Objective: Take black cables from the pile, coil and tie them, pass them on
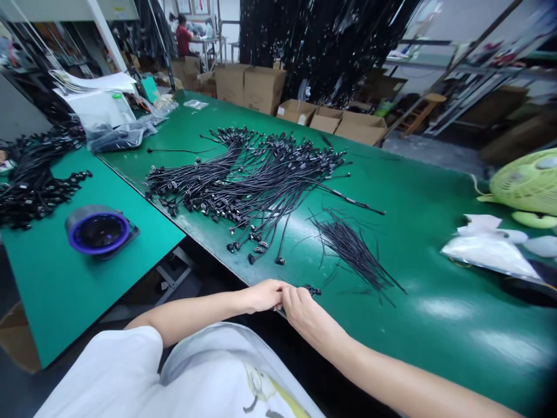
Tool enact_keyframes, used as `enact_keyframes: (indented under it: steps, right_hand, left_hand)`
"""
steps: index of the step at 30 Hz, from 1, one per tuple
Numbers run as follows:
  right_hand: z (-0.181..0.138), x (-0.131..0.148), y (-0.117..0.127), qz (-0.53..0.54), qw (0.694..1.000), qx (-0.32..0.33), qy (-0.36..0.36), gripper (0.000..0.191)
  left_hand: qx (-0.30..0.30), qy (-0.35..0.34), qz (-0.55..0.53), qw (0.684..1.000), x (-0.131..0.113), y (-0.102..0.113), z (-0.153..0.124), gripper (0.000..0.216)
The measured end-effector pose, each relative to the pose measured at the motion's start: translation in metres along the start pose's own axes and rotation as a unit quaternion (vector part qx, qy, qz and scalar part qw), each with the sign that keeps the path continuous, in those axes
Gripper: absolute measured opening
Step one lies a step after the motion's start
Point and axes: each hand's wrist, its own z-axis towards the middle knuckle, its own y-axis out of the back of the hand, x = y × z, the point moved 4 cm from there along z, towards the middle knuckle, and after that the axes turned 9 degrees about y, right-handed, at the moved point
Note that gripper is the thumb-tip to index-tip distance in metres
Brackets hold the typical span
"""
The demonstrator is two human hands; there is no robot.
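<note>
My left hand (pixel 264 295) and my right hand (pixel 304 310) meet at the near edge of the green table (pixel 435 232). Both are closed in a pinch around a small bundle of black cable (pixel 312 289), whose connector end sticks out past my right fingers. A large heap of black cables with connectors (pixel 248 180) lies spread on the table beyond my hands. A small pile of thin black ties (pixel 352 249) lies to the right of it.
A lower green table (pixel 56 290) on the left carries a blue-rimmed round device (pixel 99 231) and more black cables (pixel 30 180). Cardboard boxes (pixel 261 87) line the far edge. A green fan (pixel 526 186) and plastic bags (pixel 491 249) sit at right. A person (pixel 183 36) works far behind.
</note>
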Motion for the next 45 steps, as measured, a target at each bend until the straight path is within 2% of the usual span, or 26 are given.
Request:
enact_keyframes:
  steps: [3, 5, 9, 12, 14, 16, 19, 21, 22, 24, 27, 29, 30, 33, 35, 39, 42, 45]
  right_hand:
    - [0.001, 0.000, -0.002, -0.016, 0.999, 0.025, -0.018, 0.043]
    - [-0.001, -0.006, -0.009, 0.003, 0.999, 0.012, -0.035, 0.038]
    - [-0.003, -0.032, -0.026, 0.128, 0.985, -0.052, -0.108, 0.026]
    - [0.001, -0.045, -0.029, 0.218, 0.951, -0.087, -0.202, 0.023]
    - [0.005, -0.043, -0.027, 0.271, 0.915, -0.115, -0.275, 0.025]
    - [0.005, -0.038, -0.028, 0.359, 0.860, -0.137, -0.337, 0.031]
    - [-0.003, -0.040, -0.038, 0.523, 0.742, -0.157, -0.389, 0.037]
    - [-0.015, -0.049, -0.042, 0.573, 0.680, -0.174, -0.423, 0.036]
    - [-0.021, -0.054, -0.040, 0.569, 0.666, -0.187, -0.444, 0.036]
    - [-0.029, -0.059, -0.031, 0.535, 0.670, -0.213, -0.468, 0.034]
    - [-0.021, -0.048, -0.013, 0.522, 0.726, -0.219, -0.390, 0.031]
    - [-0.011, -0.038, -0.010, 0.536, 0.753, -0.195, -0.329, 0.032]
    - [-0.010, -0.035, -0.012, 0.538, 0.756, -0.183, -0.326, 0.032]
    - [-0.021, -0.040, -0.029, 0.518, 0.733, -0.170, -0.406, 0.032]
    - [-0.032, -0.046, -0.038, 0.497, 0.713, -0.179, -0.461, 0.032]
    - [-0.036, -0.043, -0.038, 0.472, 0.708, -0.212, -0.481, 0.032]
    - [-0.032, -0.036, -0.037, 0.492, 0.680, -0.247, -0.484, 0.031]
    - [-0.033, -0.032, -0.040, 0.501, 0.652, -0.239, -0.517, 0.032]
  left_hand:
    - [-0.020, -0.017, 0.000, 1.000, -0.003, -0.001, 0.001, 0.028]
    - [-0.027, -0.025, -0.003, 0.999, -0.007, 0.000, 0.000, 0.028]
    - [-0.027, -0.034, -0.032, 0.999, -0.015, 0.000, -0.003, 0.037]
    - [-0.069, -0.057, -0.134, 0.987, -0.025, 0.004, -0.001, 0.040]
    - [-0.092, -0.092, -0.194, 0.972, -0.035, 0.008, -0.003, 0.040]
    - [-0.125, -0.154, -0.182, 0.963, -0.047, 0.013, -0.012, 0.050]
    - [-0.180, -0.262, -0.013, 0.948, -0.065, 0.016, -0.035, 0.061]
    - [-0.156, -0.286, 0.102, 0.940, -0.067, 0.011, -0.042, 0.064]
    - [-0.128, -0.275, 0.134, 0.943, -0.064, 0.009, -0.041, 0.065]
    - [-0.083, -0.219, 0.130, 0.963, -0.055, 0.008, -0.033, 0.067]
    - [-0.049, -0.123, -0.001, 0.991, -0.045, 0.014, -0.019, 0.079]
    - [-0.045, -0.116, -0.069, 0.990, -0.051, 0.019, -0.020, 0.080]
    - [-0.048, -0.136, -0.070, 0.987, -0.057, 0.021, -0.024, 0.078]
    - [-0.061, -0.196, 0.033, 0.978, -0.068, 0.020, -0.040, 0.062]
    - [-0.079, -0.201, 0.099, 0.971, -0.063, 0.015, -0.042, 0.051]
    - [-0.173, -0.173, 0.070, 0.967, -0.040, 0.011, -0.028, 0.029]
    - [-0.138, -0.148, 0.079, 0.976, -0.030, 0.001, -0.016, 0.045]
    - [-0.088, -0.154, 0.126, 0.976, -0.029, -0.014, -0.014, 0.057]
